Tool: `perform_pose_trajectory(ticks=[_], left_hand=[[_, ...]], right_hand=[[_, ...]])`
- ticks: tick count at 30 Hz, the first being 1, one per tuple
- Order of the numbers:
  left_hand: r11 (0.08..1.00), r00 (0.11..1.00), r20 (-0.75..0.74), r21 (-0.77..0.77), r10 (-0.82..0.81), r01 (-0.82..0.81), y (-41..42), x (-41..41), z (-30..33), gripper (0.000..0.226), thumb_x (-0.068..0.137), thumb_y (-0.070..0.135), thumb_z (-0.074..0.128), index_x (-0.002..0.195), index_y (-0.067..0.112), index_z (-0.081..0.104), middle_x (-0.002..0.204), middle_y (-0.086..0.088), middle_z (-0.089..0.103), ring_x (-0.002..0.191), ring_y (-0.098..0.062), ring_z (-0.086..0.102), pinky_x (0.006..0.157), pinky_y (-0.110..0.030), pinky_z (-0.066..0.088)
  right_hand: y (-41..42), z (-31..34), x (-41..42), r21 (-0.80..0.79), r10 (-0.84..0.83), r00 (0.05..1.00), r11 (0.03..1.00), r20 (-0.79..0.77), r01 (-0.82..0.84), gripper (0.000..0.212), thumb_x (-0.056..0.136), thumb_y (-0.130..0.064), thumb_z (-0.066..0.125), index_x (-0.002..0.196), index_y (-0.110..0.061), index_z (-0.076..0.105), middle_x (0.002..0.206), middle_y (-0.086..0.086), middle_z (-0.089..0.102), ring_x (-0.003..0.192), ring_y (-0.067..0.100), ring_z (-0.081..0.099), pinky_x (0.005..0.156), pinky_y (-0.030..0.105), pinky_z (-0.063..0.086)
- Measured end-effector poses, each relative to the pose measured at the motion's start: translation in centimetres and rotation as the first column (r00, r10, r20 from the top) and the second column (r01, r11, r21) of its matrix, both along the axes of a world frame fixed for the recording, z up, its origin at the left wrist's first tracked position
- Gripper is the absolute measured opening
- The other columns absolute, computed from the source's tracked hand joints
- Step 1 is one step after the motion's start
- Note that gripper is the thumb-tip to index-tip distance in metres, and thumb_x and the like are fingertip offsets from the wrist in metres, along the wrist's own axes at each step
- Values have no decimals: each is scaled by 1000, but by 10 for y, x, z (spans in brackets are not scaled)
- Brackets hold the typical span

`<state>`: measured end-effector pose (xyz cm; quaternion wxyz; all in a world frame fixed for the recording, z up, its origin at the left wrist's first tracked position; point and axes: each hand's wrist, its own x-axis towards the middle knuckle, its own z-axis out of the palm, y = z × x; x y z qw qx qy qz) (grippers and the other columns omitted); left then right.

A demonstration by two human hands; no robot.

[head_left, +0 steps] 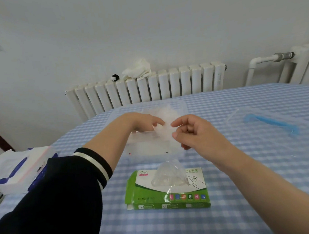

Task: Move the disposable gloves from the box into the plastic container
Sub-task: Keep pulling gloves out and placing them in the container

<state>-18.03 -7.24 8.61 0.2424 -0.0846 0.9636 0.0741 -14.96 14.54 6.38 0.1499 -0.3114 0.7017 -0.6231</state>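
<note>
— How are the hands placed?

— Both reach forward over the blue-and-white checked tablecloth (231, 194). The left hand (143, 122), coming out of a dark sleeve with a white stripe (91, 169), is extended over the clear rectangular plastic container (181, 105), its fingers pinching the thin transparent disposable glove (163, 129). The right hand (192, 132) faces it, thumb and forefinger curled and nipping the same film from the other side.

— And the glove itself?

— Stretched between the two hands, above the near wall of the container. More crumpled film seems to lie inside the container, though it is too pale to be sure.

— Where is the box?

— The green and white cardboard glove box (167, 188) lies flat on the cloth, nearer the person, with a tuft of clear film (169, 175) sticking up from its opening.

— Anything else around?

— A clear lid with a blue strip (271, 123) lies to the right. A tissue pack in blue and white (20, 171) sits at the left table edge. A white radiator (147, 87) stands behind, with a white cloth (137, 69) on top.
</note>
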Motion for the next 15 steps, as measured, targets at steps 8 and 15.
perform_pose_trajectory(ticks=[8, 15], left_hand=[[993, 658, -744, 110, 112, -44, 20, 46, 37, 24, 100, 26, 52, 121, 25, 63, 115, 11, 63, 97, -9, 59, 81, -23, 40], [874, 349, -881, 416, 319, 251, 54, 116, -33, 21, 95, 45, 47, 98, 33, 64, 71, 10, 65, 61, -12, 63, 59, -39, 56]], right_hand=[[4, -2, 8, 423, 204, 934, 904, -293, -64, 29, 79, -57, 66, 95, -33, 63, 71, -15, 55, 64, -1, 51, 67, 22, 45], [-2, -14, 12, 715, 405, 790, 697, -460, 59, 43, 84, -55, 63, 118, -30, 59, 91, -17, 44, 88, 5, 44, 75, 25, 36]])
